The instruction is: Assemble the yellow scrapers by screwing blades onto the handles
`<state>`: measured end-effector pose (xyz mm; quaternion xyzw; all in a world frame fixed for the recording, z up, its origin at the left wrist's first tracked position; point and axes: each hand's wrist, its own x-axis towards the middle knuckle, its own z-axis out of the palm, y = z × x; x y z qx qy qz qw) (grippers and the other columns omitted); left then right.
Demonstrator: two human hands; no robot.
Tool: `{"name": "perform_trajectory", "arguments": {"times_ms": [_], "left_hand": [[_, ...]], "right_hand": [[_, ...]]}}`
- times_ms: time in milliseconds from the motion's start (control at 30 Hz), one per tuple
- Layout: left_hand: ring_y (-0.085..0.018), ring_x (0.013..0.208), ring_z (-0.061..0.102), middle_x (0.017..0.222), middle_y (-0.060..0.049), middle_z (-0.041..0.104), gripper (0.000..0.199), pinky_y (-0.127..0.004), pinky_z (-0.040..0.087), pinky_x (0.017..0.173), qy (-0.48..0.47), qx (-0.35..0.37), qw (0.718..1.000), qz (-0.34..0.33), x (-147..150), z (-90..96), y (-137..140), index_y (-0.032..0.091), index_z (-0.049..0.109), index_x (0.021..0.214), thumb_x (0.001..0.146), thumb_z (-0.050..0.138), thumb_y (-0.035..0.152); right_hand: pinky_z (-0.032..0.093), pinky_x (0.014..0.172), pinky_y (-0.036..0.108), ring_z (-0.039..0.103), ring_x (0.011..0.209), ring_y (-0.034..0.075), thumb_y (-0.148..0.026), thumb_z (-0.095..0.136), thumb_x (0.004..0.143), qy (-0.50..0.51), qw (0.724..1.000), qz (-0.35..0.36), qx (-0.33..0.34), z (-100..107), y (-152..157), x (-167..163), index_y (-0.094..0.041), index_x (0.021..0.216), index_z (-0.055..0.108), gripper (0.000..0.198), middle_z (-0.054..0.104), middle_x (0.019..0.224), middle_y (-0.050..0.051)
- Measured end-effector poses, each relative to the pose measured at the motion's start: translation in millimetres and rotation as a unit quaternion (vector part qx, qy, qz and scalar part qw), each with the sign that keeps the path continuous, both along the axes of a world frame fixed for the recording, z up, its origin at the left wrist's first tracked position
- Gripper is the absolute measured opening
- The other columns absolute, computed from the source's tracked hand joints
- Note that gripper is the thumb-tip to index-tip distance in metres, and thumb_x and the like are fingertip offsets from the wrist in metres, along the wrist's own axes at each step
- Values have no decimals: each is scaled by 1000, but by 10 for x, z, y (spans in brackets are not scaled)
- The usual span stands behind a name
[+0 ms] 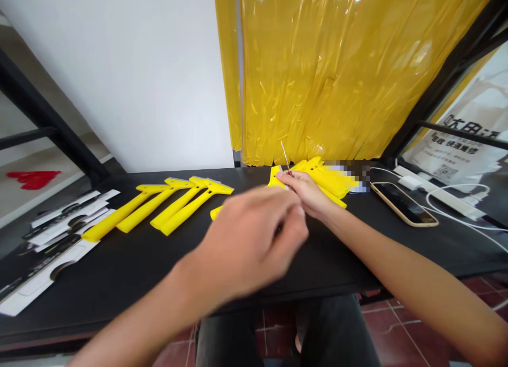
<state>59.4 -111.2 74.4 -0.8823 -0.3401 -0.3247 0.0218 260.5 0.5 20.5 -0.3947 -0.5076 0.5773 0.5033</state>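
My left hand [254,237] is closed and slightly blurred, held above the black table in the middle; what its fingers hold, if anything, is hidden. Just behind it, my right hand [307,192] pinches a thin screwdriver [284,154], its metal shaft pointing up and a bit of red showing at the fingers. A yellow scraper [274,175] shows its head beside the right fingertips. A yellow handle end pokes out left of my left hand, which covers the part between. Several more yellow scrapers [180,203] lie slanted in a row to the left.
More yellow scrapers [327,179] are piled behind my right hand, near a blurred-out patch. A phone [405,204] and white cables with a power strip [444,192] lie at right. Black-and-white cardboard packaging [59,266] is stacked at left. A yellow plastic curtain [337,76] hangs behind the table.
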Motion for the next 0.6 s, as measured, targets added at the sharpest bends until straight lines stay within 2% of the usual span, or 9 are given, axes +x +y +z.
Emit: {"name": "perform_trajectory", "arguments": {"times_ms": [67, 100, 167, 233, 333, 400, 500, 533, 600], "left_hand": [[-28, 104, 63, 113, -12, 67, 31, -42, 50, 92, 76, 62, 995, 23, 82, 43, 405, 15, 63, 122, 96, 52, 28], [-31, 109, 61, 118, -16, 65, 40, -45, 48, 93, 116, 108, 987, 29, 89, 13, 578, 11, 60, 128, 93, 54, 30], [-32, 112, 59, 128, -18, 60, 51, -44, 47, 92, 197, 135, 971, 6, 51, -110, 832, 10, 53, 137, 90, 58, 30], [-30, 108, 61, 127, -17, 61, 50, -40, 48, 86, 242, 157, 957, 14, -10, -250, 960, 11, 51, 139, 92, 57, 29], [-24, 89, 66, 104, -12, 68, 41, -33, 46, 68, 259, 175, 948, 59, -77, -369, 998, 15, 52, 139, 98, 46, 20], [-22, 76, 66, 89, -8, 69, 38, -31, 41, 59, 246, 161, 952, 87, -121, -371, 1002, 18, 57, 134, 98, 44, 16], [-21, 74, 66, 93, -8, 72, 29, -30, 39, 57, 150, 102, 975, 130, -238, -311, 1066, 22, 66, 123, 99, 50, 27], [-21, 73, 66, 92, -7, 73, 27, -30, 40, 58, 99, 72, 982, 146, -288, -284, 1102, 21, 68, 118, 99, 51, 31], [-19, 65, 63, 73, -6, 70, 26, -30, 40, 57, 9, -30, 984, 175, -384, -227, 1178, 17, 73, 97, 95, 58, 38]], "right_hand": [[15, 36, 20, 22, 41, 5, -44, 78, 78, 9, 1000, 7, -1, -4, -4, -8, -20, 73, 51, 36, 30, 53, -10], [14, 36, 20, 21, 41, 5, -44, 77, 79, 15, 1000, 6, -6, -7, -6, -13, -20, 74, 51, 36, 29, 53, -10], [13, 37, 20, 18, 42, 5, -42, 77, 79, 34, 999, 1, -22, -8, -15, -27, -21, 73, 49, 36, 26, 54, -11], [13, 38, 19, 15, 44, 5, -40, 77, 79, 57, 998, 4, -38, -5, -41, -51, -21, 71, 45, 38, 24, 55, -11], [15, 39, 19, 15, 45, 5, -43, 75, 82, 71, 994, 64, -62, -1, -100, -107, -22, 71, 44, 39, 26, 56, -11], [20, 39, 20, 22, 47, 6, -46, 73, 84, 73, 992, 85, -54, -11, -124, -136, -20, 75, 52, 34, 36, 60, -8], [33, 45, 23, 37, 55, 9, -42, 72, 84, 48, 998, 44, -3, -53, -95, -124, -17, 88, 66, 26, 52, 74, -1], [36, 48, 24, 40, 58, 9, -41, 71, 84, 16, 999, 26, 15, -74, -68, -103, -16, 92, 69, 26, 54, 77, 0], [34, 50, 25, 38, 56, 10, -41, 67, 88, -97, 994, 3, 53, -124, -1, -48, -16, 95, 72, 27, 51, 69, -2]]}}
